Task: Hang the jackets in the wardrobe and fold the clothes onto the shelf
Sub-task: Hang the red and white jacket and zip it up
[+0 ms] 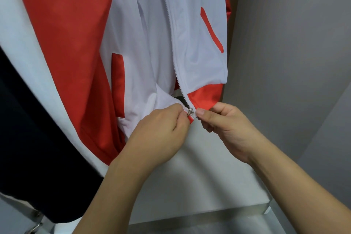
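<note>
**Both hands at the foot of the jacket zip**

The white and red zip-front track jacket (190, 34) hangs in front of me inside the wardrobe, its front open along most of the white toothed zipper (175, 59) and its hem coming down to my hands. The small silver metal zipper slider (190, 110) sits at the very bottom of the zip, between my two thumbs. My left hand (161, 129) is curled closed around the left front edge of the hem, pinching the fabric just beside the slider. My right hand (226, 121) pinches the right edge, thumb on top, where the red hem band ends. To the left hangs a second garment in red, white and dark navy panels (47, 81), touching the jacket's side. Behind and to the right stands the plain grey wardrobe wall (284, 43). Near me, below my forearms, lies a pale grey shelf (199, 205).
</note>
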